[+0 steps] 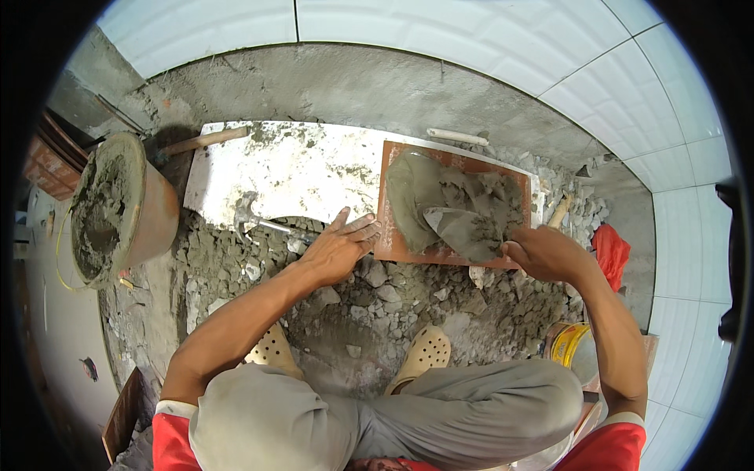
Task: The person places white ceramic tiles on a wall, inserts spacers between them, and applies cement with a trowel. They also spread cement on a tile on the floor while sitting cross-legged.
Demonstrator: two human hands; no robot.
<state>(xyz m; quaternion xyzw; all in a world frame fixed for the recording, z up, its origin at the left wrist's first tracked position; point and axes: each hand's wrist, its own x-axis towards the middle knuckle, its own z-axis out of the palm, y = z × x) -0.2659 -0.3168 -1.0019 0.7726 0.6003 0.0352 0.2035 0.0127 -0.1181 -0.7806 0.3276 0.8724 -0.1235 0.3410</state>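
Note:
A reddish-brown tile (385,235) lies back side up on a white board, its upper face mostly coated with wet grey mortar (416,184). My right hand (542,253) is closed at the tile's near right edge around the handle of a pointed trowel, which is mostly hidden by the fingers. The trowel (452,225) has its blade resting in the mortar, pointing left. My left hand (345,245) reaches the tile's left edge with its fingers stretched out flat, holding nothing. Beside that hand a hammer (255,221) lies along the board's near edge.
A bucket of mortar (129,212) stands at the left. The white board (314,169) carries mortar crumbs and a wooden handle (204,141). Broken rubble (385,294) covers the ground before my feet. At the right are a red bag (610,255) and a yellow-labelled can (569,345). White wall tiles (471,31) rise behind.

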